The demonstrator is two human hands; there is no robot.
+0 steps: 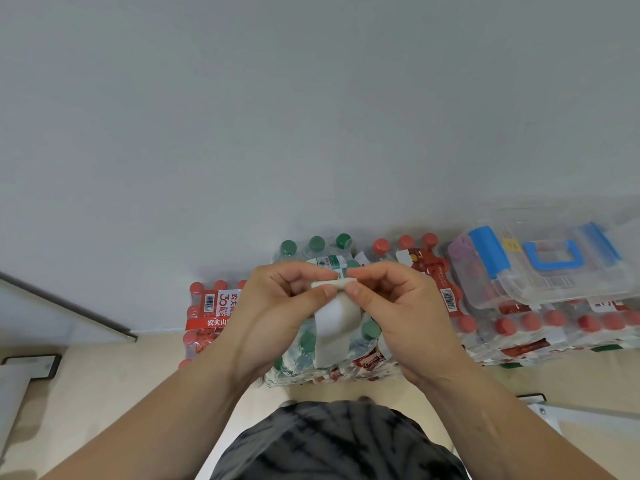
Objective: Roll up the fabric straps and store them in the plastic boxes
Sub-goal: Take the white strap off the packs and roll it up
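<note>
Bottle packs [540,336] line the floor at the wall; a clear box [568,275] with blue latches rests on the right-hand packs, lid down, well apart from the hands. Left hand [277,306] and right hand [398,303] meet in mid-air above the green-capped pack [311,251]. Each is closed in a thumb-and-finger pinch on one end of the started roll at the top of the white strap [332,323].

The roll's axis runs left to right between the pinches; the strap's long axis runs downward from it — the free tail hangs toward the person, and its lower end cannot be seen.

Risks, as judged: uneven turning by the two hands would skew the roll into a cone; a slack pinch would let the few turns spring open; the box probably needs opening — freeing a hand then could loosen the roll.
</note>
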